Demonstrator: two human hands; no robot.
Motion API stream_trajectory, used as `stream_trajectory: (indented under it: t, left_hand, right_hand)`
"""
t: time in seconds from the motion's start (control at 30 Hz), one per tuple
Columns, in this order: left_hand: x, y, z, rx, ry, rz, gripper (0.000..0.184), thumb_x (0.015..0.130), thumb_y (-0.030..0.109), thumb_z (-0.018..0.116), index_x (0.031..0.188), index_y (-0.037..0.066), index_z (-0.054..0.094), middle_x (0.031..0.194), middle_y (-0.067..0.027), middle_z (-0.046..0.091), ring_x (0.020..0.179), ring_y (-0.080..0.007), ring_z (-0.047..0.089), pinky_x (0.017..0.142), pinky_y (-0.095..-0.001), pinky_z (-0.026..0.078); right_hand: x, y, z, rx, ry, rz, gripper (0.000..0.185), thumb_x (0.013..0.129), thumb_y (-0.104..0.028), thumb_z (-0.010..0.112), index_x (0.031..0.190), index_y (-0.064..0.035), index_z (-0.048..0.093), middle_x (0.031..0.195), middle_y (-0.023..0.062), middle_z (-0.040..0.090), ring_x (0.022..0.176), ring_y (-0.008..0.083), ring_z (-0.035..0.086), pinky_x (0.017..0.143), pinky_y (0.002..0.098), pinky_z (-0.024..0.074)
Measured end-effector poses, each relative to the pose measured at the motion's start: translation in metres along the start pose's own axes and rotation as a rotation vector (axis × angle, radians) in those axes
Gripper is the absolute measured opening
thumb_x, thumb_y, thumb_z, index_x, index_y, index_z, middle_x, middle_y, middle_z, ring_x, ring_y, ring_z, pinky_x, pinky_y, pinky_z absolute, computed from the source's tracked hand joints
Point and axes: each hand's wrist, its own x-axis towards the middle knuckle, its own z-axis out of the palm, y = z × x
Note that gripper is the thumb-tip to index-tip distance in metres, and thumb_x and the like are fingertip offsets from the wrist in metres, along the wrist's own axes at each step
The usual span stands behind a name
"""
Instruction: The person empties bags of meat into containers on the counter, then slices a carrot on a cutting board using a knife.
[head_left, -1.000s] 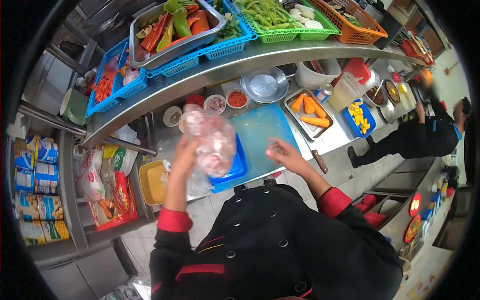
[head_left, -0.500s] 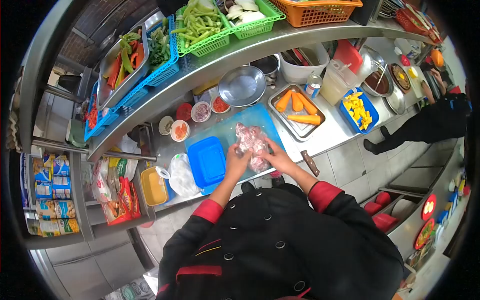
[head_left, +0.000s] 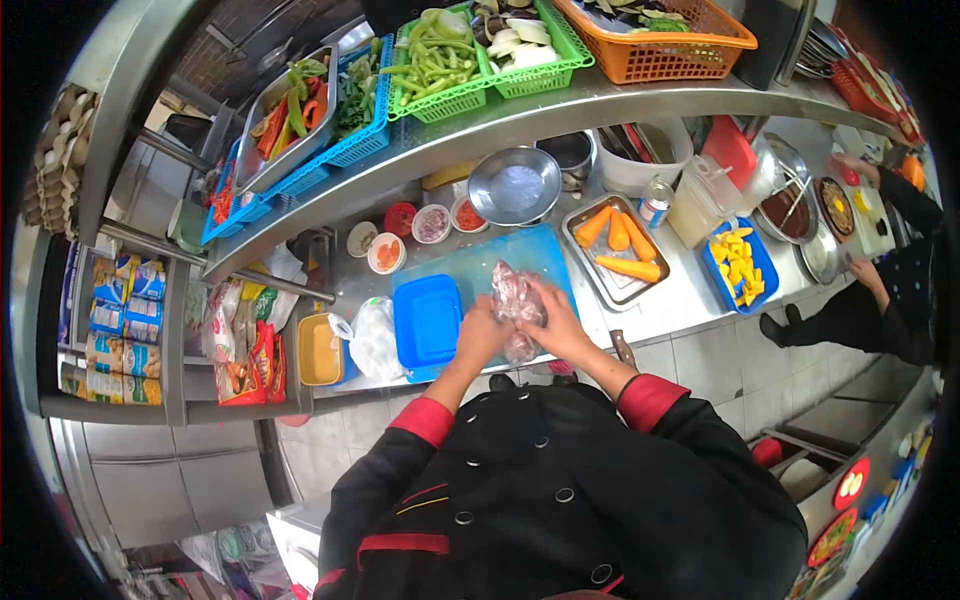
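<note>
A clear plastic bag of red-and-white chunks that look like raw meat [head_left: 514, 290] is held over the translucent blue cutting board [head_left: 548, 250]. My left hand [head_left: 484, 328] pinches the bag's lower left side. On its right side, my right hand [head_left: 558, 322] has its fingers closed round the plastic. The palms and part of the lower bag are hidden by the fingers. Left of my left hand, a blue plastic tub [head_left: 428, 322] sits partly on the board. A knife with a brown handle [head_left: 622, 348] lies at the counter's front edge, right of my right hand.
A metal tray [head_left: 590, 262] of carrots lies right of the board, beside a blue basket [head_left: 768, 262] of yellow pieces. Small bowls and a metal bowl [head_left: 514, 186] stand behind. A shelf [head_left: 600, 98] with vegetable baskets overhangs. Another person [head_left: 905, 290] works at far right.
The view has shifted, so the counter appears farther right and lower. Both hands have drawn closer together on the bag. The other person's arms have moved over the counter.
</note>
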Motion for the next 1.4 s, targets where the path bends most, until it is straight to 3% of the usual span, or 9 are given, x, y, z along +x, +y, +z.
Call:
stream_trajectory:
  t: [0.37,0.6,0.83,1.07,1.13,1.2,1.3,1.37,1.4]
  left_hand:
    - [0.023,0.009,0.003,0.153,-0.077,0.038,0.041,0.077,0.016,0.071,0.111,0.001,0.055,0.118,-0.0289,0.059,0.105,-0.0513,0.061,0.086,-0.0565,0.052]
    - [0.027,-0.004,0.005,0.192,-0.013,0.141,0.042,0.077,0.008,0.068,0.117,0.003,0.058,0.112,-0.0282,0.063,0.099,-0.0504,0.064,0.083,-0.0559,0.053]
    - [0.047,-0.039,-0.005,-0.079,0.004,0.179,0.025,0.081,0.008,0.061,0.103,0.002,0.071,0.09,-0.0254,0.072,0.086,-0.0427,0.07,0.075,-0.0498,0.055]
    - [0.031,-0.006,-0.045,0.233,0.074,0.152,0.028,0.082,0.017,0.063,0.104,0.004,0.073,0.086,-0.0233,0.073,0.081,-0.0397,0.072,0.074,-0.0474,0.057]
    - [0.035,-0.006,-0.047,0.406,0.015,0.154,0.026,0.083,0.018,0.063,0.102,0.005,0.074,0.079,-0.0214,0.072,0.078,-0.04,0.072,0.072,-0.0478,0.057]
    - [0.044,-0.017,-0.037,0.396,0.017,0.22,0.023,0.087,0.018,0.06,0.095,0.002,0.075,0.076,-0.017,0.072,0.07,-0.0346,0.072,0.065,-0.0439,0.057]
    - [0.05,-0.027,-0.023,-0.224,-0.266,-0.028,0.02,0.094,0.015,0.058,0.1,0.003,0.073,0.074,-0.0076,0.068,0.063,-0.0222,0.065,0.056,-0.0366,0.052]
    - [0.046,-0.028,-0.012,-0.991,-0.39,-0.343,0.015,0.099,0.012,0.057,0.108,0.005,0.067,0.075,0.0006,0.058,0.065,-0.012,0.055,0.055,-0.0293,0.045]
    - [0.043,-0.022,-0.009,-0.99,-0.394,-0.337,0.015,0.099,0.012,0.057,0.108,0.005,0.067,0.075,0.0006,0.058,0.065,-0.012,0.055,0.055,-0.0293,0.045]
  right_hand:
    - [0.012,0.03,0.017,0.061,-0.106,0.323,0.131,0.072,-0.058,0.084,0.162,-0.0029,0.007,0.159,0.0412,0.015,0.151,0.0516,0.019,0.121,0.0502,0.0276]
    - [0.021,0.035,0.027,-0.049,-0.112,0.385,0.129,0.073,-0.058,0.08,0.162,-0.0055,0.003,0.157,0.0432,0.019,0.149,0.0532,0.023,0.121,0.0507,0.0275]
    - [0.027,0.019,0.026,-0.06,-0.081,0.399,0.123,0.074,-0.057,0.079,0.162,-0.0098,0.008,0.154,0.0421,0.026,0.143,0.0546,0.034,0.116,0.0534,0.0373]
    - [0.01,0.008,0.023,-0.214,0.043,0.328,0.093,0.081,-0.048,0.074,0.155,-0.0122,0.03,0.153,0.0283,0.033,0.134,0.0478,0.047,0.11,0.054,0.0432]
    - [0.008,0.011,0.027,-0.106,0.157,0.008,0.078,0.084,-0.04,0.072,0.15,-0.0128,0.041,0.15,0.0267,0.039,0.135,0.0464,0.046,0.111,0.0564,0.0397]
    - [0.014,0.006,0.032,-0.146,0.126,-0.019,0.069,0.084,-0.037,0.072,0.144,-0.0118,0.047,0.145,0.0251,0.044,0.131,0.0454,0.047,0.111,0.0542,0.0391]
    - [0.012,0.0,0.035,-0.231,0.137,-0.059,0.053,0.085,-0.031,0.071,0.132,-0.0104,0.059,0.134,0.0217,0.054,0.125,0.0435,0.05,0.109,0.0519,0.0384]
    - [0.013,0.0,0.034,-0.279,0.196,-0.07,0.046,0.085,-0.028,0.071,0.126,-0.01,0.063,0.128,0.0198,0.058,0.123,0.0426,0.051,0.108,0.0517,0.0384]
    - [0.015,0.007,0.035,-0.225,0.228,-0.081,0.04,0.086,-0.026,0.071,0.122,-0.0096,0.064,0.125,0.0186,0.059,0.122,0.0426,0.052,0.107,0.0515,0.0398]
